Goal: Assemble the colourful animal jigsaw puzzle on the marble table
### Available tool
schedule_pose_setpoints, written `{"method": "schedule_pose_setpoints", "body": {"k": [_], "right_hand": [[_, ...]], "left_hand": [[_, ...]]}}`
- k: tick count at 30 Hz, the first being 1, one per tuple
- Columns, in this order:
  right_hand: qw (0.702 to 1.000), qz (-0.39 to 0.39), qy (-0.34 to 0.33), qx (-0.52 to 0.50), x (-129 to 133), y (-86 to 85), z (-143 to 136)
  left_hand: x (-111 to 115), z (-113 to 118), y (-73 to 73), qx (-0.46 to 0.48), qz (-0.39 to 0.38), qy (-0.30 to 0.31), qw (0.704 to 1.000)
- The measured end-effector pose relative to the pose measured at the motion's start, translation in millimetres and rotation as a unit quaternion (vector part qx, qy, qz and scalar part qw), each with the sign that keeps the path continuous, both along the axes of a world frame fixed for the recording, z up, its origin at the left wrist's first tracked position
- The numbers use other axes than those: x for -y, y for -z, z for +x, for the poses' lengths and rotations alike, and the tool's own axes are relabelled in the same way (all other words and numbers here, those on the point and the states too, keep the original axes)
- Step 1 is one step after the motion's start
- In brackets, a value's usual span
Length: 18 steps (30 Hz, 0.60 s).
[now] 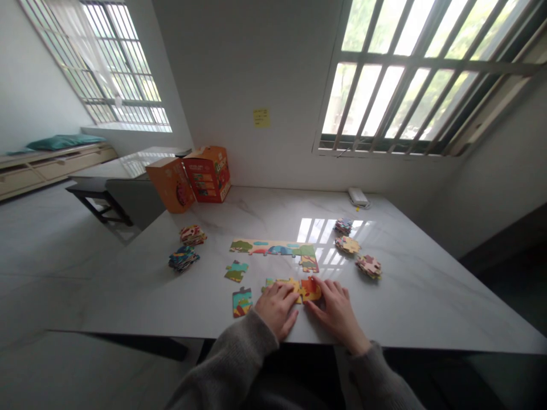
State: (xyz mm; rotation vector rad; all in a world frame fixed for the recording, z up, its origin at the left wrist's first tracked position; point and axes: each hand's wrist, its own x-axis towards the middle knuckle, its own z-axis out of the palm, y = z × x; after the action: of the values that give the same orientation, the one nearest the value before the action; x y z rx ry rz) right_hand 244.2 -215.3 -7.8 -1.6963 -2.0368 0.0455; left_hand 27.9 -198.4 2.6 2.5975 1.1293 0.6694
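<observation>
My left hand (277, 308) presses with bent fingers on a yellow puzzle piece (294, 283), part of a short row near the table's front edge. My right hand (335, 307) grips an orange-and-yellow puzzle piece (311, 289) between thumb and fingers, right beside that row. Farther back lies a joined puzzle strip (273, 248) with green hills, and one piece (309, 263) hangs down from its right end. To the left are two loose pieces, a green one (236, 271) and one with a green animal (242, 301). My left fingers hide part of the row.
Stacks of puzzle pieces lie at left, one red (193, 234) and one blue (183, 258). At right are more stacks (342, 226), (347, 245), (369, 266). Orange boxes (208, 173) stand at the back left, a white device (358, 197) at the back right.
</observation>
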Motion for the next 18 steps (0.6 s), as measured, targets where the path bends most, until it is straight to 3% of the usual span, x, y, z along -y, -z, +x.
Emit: {"method": "schedule_pose_setpoints", "body": {"k": [8,18], "right_hand": [[1.0,-0.011,0.005,-0.004,-1,-1.8,0],[0.995,-0.098,-0.032,-0.014,-1,-14.4,17]], "left_hand": [[2,-1,-0.7,-0.012,0.011,-0.005,1.0],[5,-11,0.3,-0.013,0.008,-0.012,1.0]]}}
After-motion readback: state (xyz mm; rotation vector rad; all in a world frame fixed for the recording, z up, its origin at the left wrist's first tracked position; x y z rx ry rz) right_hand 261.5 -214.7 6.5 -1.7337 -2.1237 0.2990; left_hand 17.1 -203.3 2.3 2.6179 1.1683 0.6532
